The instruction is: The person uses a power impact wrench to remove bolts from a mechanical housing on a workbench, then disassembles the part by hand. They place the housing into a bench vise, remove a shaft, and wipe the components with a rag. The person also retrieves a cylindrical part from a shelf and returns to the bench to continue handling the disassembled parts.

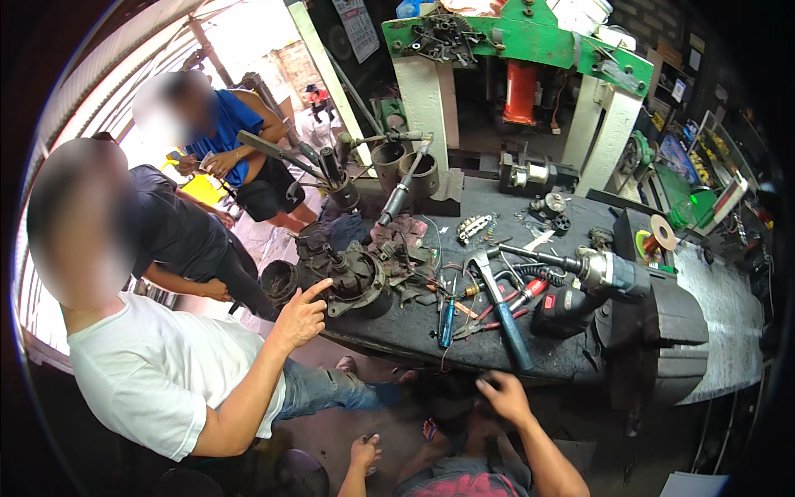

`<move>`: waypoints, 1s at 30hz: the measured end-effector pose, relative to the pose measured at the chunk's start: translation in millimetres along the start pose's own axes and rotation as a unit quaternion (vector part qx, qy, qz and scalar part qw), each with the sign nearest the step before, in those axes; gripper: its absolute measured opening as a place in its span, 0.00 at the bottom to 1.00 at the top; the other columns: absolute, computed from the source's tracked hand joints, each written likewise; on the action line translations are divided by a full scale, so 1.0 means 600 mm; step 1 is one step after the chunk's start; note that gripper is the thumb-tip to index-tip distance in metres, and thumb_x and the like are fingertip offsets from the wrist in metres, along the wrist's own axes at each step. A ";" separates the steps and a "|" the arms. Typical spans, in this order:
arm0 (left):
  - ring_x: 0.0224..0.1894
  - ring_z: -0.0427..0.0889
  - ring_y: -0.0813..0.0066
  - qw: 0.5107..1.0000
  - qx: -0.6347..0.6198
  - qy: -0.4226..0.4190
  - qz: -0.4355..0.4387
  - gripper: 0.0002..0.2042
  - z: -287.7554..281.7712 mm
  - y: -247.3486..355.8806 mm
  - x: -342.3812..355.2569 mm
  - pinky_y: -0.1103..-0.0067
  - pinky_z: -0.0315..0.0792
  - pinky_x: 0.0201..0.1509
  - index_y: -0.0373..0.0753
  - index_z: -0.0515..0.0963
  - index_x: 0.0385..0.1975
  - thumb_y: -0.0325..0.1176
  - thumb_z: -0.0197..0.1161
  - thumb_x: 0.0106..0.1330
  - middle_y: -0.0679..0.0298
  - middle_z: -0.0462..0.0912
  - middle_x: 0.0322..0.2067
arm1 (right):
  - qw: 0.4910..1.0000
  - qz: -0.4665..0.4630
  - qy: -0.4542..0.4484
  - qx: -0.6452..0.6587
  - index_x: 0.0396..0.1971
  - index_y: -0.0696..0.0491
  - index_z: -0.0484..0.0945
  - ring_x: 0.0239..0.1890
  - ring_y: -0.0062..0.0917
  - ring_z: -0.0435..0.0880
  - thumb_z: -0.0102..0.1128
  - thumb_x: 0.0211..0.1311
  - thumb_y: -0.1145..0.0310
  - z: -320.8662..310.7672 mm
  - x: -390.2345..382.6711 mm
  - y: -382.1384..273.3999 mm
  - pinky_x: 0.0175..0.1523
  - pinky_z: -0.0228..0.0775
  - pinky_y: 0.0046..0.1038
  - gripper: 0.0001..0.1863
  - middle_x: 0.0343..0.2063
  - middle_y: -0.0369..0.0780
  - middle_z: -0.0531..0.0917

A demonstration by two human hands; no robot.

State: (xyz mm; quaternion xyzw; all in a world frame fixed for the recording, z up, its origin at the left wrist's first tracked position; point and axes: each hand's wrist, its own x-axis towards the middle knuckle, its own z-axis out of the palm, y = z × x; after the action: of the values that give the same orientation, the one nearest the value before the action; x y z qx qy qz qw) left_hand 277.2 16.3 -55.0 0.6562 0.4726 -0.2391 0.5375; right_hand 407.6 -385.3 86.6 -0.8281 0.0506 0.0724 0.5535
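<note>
My left hand is low over the floor, fingers curled closed with a small dark thing at its top that I cannot make out. Just off the bench's front edge, my right hand has its fingers bent together; what is in them, if anything, is hidden. Nearest to it is a claw hammer with a blue handle reaching past that edge. A blue screwdriver and red-handled pliers lie beside the hammer. A co-worker's hand points a finger at a greasy round motor housing.
A cordless impact wrench stands near a large dark vise on the right. Tool-filled cans stand at the back, before a green press frame. Three people are at left, the nearest in a white shirt.
</note>
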 end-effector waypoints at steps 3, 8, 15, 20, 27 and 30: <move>0.37 0.89 0.60 0.994 -0.080 0.077 -0.004 0.23 -0.010 -0.022 -0.051 0.72 0.82 0.32 0.28 0.74 0.60 0.39 0.66 0.74 0.54 0.86 0.44 | 0.997 -0.062 0.014 -0.045 0.38 0.59 0.84 0.43 0.51 0.85 0.66 0.66 0.53 0.031 0.183 -0.101 0.50 0.76 0.45 0.20 0.36 0.53 0.86; 0.33 0.88 0.62 0.987 -0.073 0.125 -0.064 0.18 -0.006 -0.134 -0.161 0.72 0.77 0.27 0.34 0.79 0.57 0.39 0.63 0.74 0.55 0.87 0.40 | 0.982 -0.110 0.112 -0.103 0.48 0.58 0.83 0.54 0.46 0.83 0.67 0.64 0.51 0.072 0.430 -0.206 0.60 0.72 0.43 0.24 0.52 0.52 0.84; 0.31 0.86 0.64 0.972 -0.140 0.173 -0.081 0.15 0.055 -0.238 -0.267 0.72 0.76 0.30 0.34 0.82 0.52 0.38 0.63 0.74 0.56 0.87 0.39 | 0.972 -0.134 0.037 -0.188 0.61 0.51 0.81 0.61 0.46 0.80 0.67 0.62 0.51 0.117 0.574 -0.254 0.69 0.63 0.42 0.30 0.58 0.53 0.82; 0.32 0.85 0.64 0.972 -0.135 0.173 -0.080 0.14 0.064 -0.207 -0.300 0.70 0.76 0.32 0.33 0.83 0.49 0.38 0.63 0.74 0.56 0.88 0.38 | 0.998 -0.064 -0.011 0.001 0.51 0.50 0.88 0.59 0.53 0.82 0.63 0.65 0.56 0.124 0.604 -0.232 0.65 0.72 0.43 0.20 0.52 0.53 0.86; 0.33 0.84 0.64 0.980 -0.108 0.163 -0.044 0.14 0.066 -0.176 -0.319 0.69 0.77 0.36 0.32 0.84 0.45 0.38 0.64 0.74 0.57 0.88 0.37 | 0.938 -0.053 0.043 0.340 0.47 0.61 0.86 0.40 0.26 0.86 0.62 0.69 0.73 0.112 0.598 -0.166 0.52 0.75 0.28 0.12 0.39 0.42 0.90; 0.33 0.85 0.65 0.970 -0.180 0.145 -0.075 0.14 0.068 -0.163 -0.296 0.70 0.77 0.35 0.32 0.84 0.45 0.39 0.63 0.74 0.57 0.88 0.36 | 0.863 0.008 0.003 0.504 0.49 0.65 0.83 0.41 0.27 0.86 0.60 0.71 0.77 0.091 0.589 -0.140 0.52 0.76 0.26 0.12 0.41 0.43 0.89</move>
State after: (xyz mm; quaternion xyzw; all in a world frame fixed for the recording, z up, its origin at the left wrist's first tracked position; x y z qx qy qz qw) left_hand 121.2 -88.6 31.4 0.5392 0.6286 -0.0919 0.5528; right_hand 765.7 -304.0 80.0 -0.4356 0.0887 0.0389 0.8949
